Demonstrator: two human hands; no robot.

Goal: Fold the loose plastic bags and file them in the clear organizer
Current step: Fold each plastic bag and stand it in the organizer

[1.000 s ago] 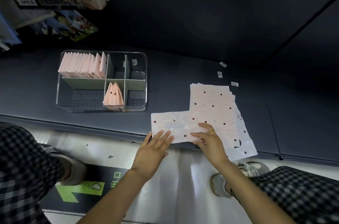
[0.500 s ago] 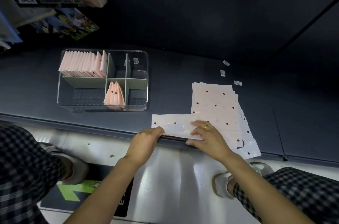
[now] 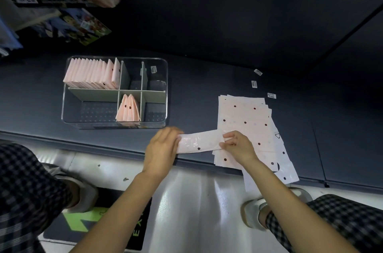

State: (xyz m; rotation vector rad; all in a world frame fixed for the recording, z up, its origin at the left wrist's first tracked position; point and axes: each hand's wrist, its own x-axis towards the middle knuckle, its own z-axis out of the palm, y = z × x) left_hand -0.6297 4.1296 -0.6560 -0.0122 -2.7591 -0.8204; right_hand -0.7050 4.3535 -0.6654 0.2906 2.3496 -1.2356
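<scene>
Folding is the step in hand in the head view: the left hand is curling its fingers over one end of a narrow bag strip lying at the shelf's front edge, while the right hand is pinching the other end beside the loose bag stack. Next, judging by the triangles already filed in the clear organizer, the strip is calling for end-over-end folds before filing.
</scene>
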